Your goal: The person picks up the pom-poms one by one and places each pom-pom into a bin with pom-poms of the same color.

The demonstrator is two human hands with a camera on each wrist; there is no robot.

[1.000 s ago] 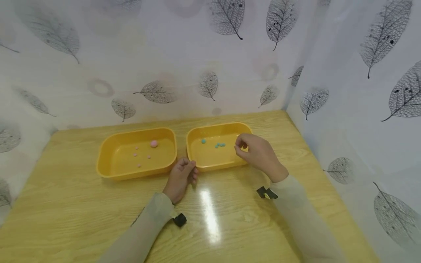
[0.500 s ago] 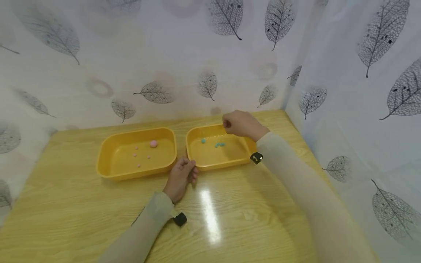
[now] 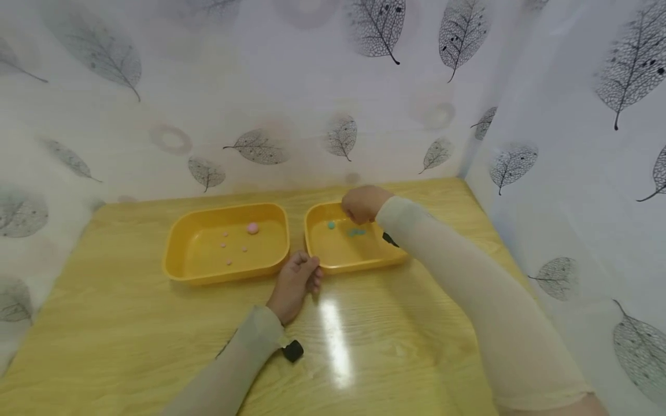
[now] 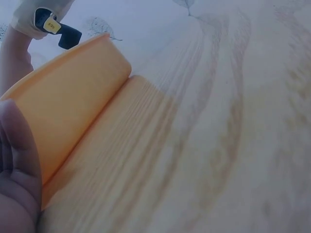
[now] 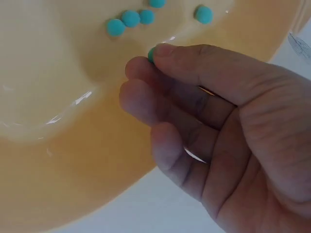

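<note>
Over the far side of the right-hand yellow tray (image 3: 338, 253), my right hand (image 3: 364, 203) pinches a small teal ball (image 5: 151, 55) between thumb and index finger. The right wrist view shows the other fingers loosely curled. Several more teal balls (image 5: 130, 18) lie on the tray floor, most of them grouped, one apart. My left hand (image 3: 293, 283) holds the near left corner of this tray, thumb at the rim. In the left wrist view only part of that hand (image 4: 18, 170) shows, against the tray's outer wall.
To the left stands a second yellow tray (image 3: 198, 271) with a larger pink ball (image 3: 252, 228) and several tiny pink ones. Both trays rest on a wooden table (image 3: 395, 346). A leaf-print curtain (image 3: 291, 86) closes off the back and right side.
My right hand has moved left and away from me, from the tray's right end to its far side. The left hand keeps its place at the corner. The head view has shifted slightly.
</note>
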